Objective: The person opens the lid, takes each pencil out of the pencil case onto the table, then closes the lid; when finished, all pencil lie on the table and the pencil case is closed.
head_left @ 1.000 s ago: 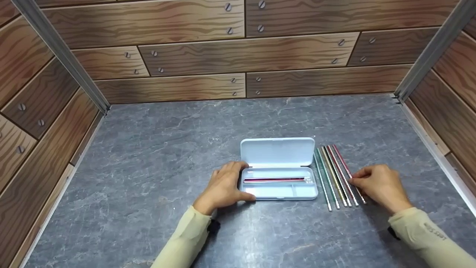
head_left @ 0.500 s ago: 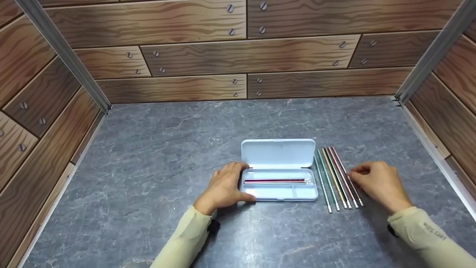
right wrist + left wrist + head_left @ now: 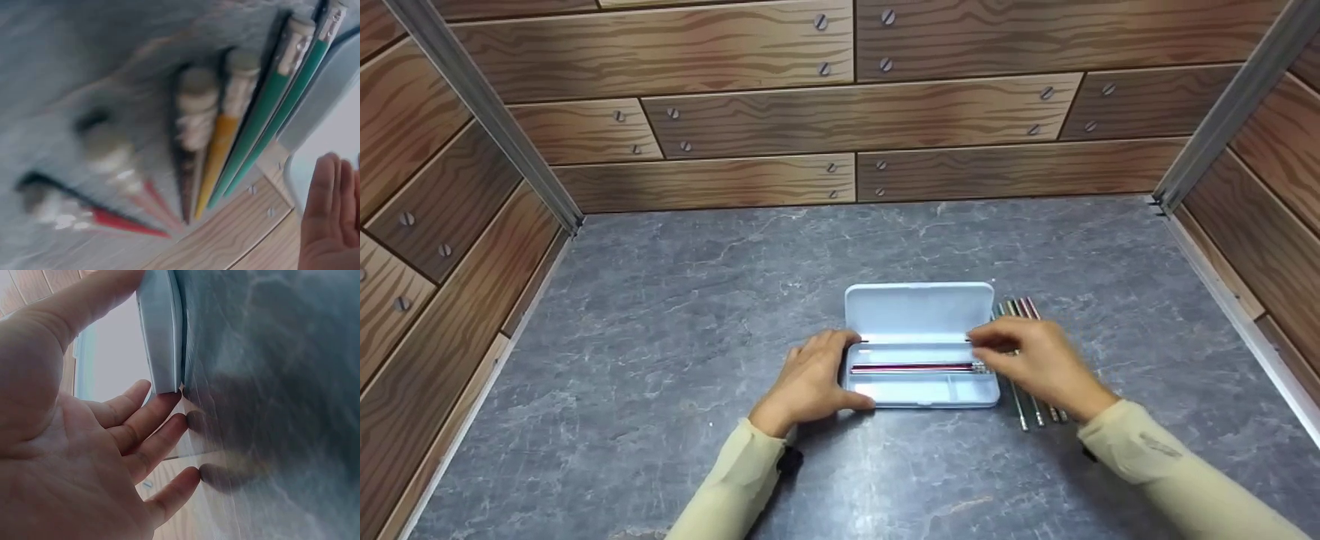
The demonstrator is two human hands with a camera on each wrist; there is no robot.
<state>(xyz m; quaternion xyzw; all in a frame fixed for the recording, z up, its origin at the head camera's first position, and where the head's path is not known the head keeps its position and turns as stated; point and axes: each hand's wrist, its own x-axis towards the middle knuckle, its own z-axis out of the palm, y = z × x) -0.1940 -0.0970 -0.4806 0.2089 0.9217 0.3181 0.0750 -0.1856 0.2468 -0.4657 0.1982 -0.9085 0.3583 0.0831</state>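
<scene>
A pale blue pencil case [image 3: 911,396] lies with its lid [image 3: 919,311] raised; a few pencils [image 3: 911,368] rest in its long compartment. My left hand [image 3: 808,379] holds the case's left end, thumb on the front edge and fingers at the back, as the left wrist view also shows. Over the case's right end hovers my right hand [image 3: 1035,360], thumb and forefinger bent toward each other, no object visible between them. Right of the case lie several pencils [image 3: 1023,415]; the right wrist view shows green [image 3: 253,121], yellow [image 3: 221,146], dark [image 3: 189,174] and red [image 3: 121,221] ones, eraser ends toward me.
The grey marbled tabletop [image 3: 682,300] extends around the case. Wood-print walls [image 3: 757,120] enclose it at the back and both sides, with metal posts [image 3: 495,112] in the corners.
My right hand first pushed the rightmost red pencil slightly left toward the others. Then it left the row and moved left over the case. The left hand stayed on the case.
</scene>
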